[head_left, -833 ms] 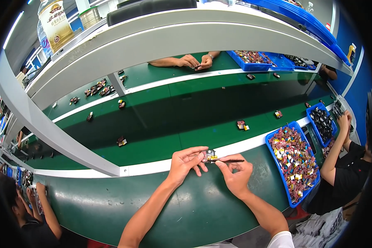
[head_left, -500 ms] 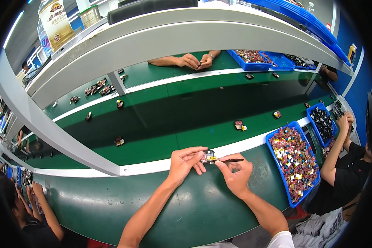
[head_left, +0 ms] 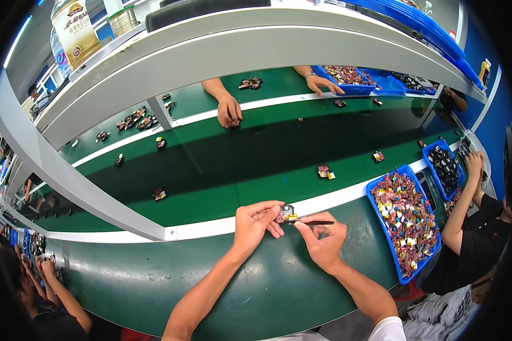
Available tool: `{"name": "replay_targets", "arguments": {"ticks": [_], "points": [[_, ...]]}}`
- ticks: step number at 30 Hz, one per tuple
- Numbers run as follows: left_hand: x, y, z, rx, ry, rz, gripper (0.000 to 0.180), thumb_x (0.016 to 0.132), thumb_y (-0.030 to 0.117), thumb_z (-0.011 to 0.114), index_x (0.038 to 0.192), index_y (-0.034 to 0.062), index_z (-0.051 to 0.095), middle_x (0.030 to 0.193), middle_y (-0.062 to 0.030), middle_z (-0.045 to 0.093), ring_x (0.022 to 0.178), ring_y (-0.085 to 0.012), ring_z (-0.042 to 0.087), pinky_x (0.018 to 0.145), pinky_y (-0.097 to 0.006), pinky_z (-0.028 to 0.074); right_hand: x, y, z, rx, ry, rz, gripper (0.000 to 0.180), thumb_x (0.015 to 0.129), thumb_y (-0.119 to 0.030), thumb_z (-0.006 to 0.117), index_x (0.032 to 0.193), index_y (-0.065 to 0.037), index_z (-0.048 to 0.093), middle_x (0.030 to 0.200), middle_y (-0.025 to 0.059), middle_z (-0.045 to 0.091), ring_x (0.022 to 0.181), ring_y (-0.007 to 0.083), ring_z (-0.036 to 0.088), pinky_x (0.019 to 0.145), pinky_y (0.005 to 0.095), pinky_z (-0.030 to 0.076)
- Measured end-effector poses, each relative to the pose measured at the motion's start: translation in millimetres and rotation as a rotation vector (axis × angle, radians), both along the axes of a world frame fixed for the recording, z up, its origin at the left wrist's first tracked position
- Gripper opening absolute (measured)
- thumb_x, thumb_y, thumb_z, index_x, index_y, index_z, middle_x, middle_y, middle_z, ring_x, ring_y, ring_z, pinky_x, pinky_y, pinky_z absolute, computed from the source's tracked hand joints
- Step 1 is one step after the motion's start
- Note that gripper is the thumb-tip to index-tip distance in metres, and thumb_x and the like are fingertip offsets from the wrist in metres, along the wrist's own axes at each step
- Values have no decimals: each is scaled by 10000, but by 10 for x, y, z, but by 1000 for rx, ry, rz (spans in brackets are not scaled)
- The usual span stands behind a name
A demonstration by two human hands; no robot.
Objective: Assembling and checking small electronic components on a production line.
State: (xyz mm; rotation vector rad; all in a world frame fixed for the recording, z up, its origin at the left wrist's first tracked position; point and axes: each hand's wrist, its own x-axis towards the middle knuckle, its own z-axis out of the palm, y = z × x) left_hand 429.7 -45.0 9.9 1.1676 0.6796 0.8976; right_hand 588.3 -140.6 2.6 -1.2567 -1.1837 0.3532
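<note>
My left hand [head_left: 255, 223] pinches a small dark and yellow component [head_left: 287, 213] at the near edge of the green conveyor belt [head_left: 239, 165]. My right hand [head_left: 322, 240] grips a thin black tool [head_left: 316, 222], held level, with its tip touching the component. Both forearms rest over the dark green worktop [head_left: 153, 284] in front of me.
A blue tray [head_left: 407, 219] full of small mixed parts sits to my right; a second blue tray [head_left: 445, 167] lies beyond it under a neighbour's arm. Loose components [head_left: 324, 171] ride the belt. Across it, another person's hands [head_left: 229, 111] reach over. A grey shelf [head_left: 239, 45] hangs overhead.
Both of my hands stay in place on the component. The person opposite has moved their hands apart, one out to the blue trays. Components on the belt have drifted left.
</note>
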Motion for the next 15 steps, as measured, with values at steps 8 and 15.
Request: {"name": "replay_targets", "arguments": {"ticks": [8, 15], "points": [[-41, 31, 90, -3, 26, -40, 239, 978, 97, 641, 1104, -97, 699, 823, -162, 709, 570, -210, 698, 481, -270, 558, 11, 31, 103, -8, 160, 41, 112, 824, 16, 793, 888, 16, 702, 639, -16, 619, 467, -16, 426, 448, 188, 289], [-63, 49, 99, 9, 33, -39, 253, 987, 110, 626, 1109, -101, 692, 829, -164, 710, 566, -206, 695, 484, -269, 558, 10, 27, 108, 35, 27, 56, 114, 813, 13, 798, 895, 15, 719, 740, 20, 709, 441, 16, 452, 456, 199, 329]]}}
